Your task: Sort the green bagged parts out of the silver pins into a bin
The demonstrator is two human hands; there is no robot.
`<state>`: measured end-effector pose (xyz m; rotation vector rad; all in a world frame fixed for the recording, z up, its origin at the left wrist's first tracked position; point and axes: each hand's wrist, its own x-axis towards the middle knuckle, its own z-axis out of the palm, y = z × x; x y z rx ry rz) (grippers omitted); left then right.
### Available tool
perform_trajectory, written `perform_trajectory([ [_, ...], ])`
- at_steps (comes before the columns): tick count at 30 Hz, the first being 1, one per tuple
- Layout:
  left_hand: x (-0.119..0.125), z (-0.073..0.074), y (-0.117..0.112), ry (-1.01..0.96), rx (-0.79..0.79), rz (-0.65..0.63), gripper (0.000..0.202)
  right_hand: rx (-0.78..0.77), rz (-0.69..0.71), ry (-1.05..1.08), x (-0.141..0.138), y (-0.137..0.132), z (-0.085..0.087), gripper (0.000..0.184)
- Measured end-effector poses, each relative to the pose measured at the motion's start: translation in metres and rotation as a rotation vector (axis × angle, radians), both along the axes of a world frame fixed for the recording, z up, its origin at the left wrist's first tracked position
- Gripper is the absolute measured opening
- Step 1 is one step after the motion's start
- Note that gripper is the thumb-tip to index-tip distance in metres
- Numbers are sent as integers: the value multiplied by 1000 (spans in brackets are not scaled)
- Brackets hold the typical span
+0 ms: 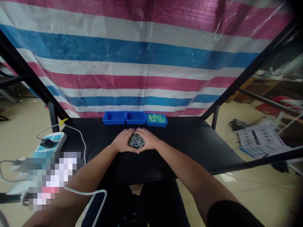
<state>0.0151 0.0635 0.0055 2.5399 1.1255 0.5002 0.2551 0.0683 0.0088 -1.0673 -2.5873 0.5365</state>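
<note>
Your left hand [123, 141] and your right hand [149, 139] lie open and palm down on the black table [189, 148], cupped around a heap of small dark metal cylinders [136, 141]. The heap sits between your two hands and touches both, with your fingertips meeting just beyond it and the heels of your palms meeting just before it. The cylinders overlap too tightly to count.

Beyond the heap, three blue plastic bins [114, 118] stand side by side at the table's far edge. The rightmost bin [156, 123] holds a clear bag of green parts [156, 118]. Left of the heap sits a white power strip [50, 142] with a black plug [47, 143] in it. Far right of the heap, printed papers [260, 140] lie on the floor. Farthest beyond the heap hangs a striped tarpaulin [132, 53].
</note>
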Motion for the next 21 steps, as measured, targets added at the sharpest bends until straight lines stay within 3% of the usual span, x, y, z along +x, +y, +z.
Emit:
perform_trajectory([
  [5,-3,-4,4,-39,-23,-1,111,-25,15,79,1,5,0,110],
  [11,-3,-10,12,-67,-26,12,87,-14,-15,139,1,9,-4,79],
  [21,-2,-14,15,-71,-7,52,67,74,-45,183,-3,6,-6,55],
])
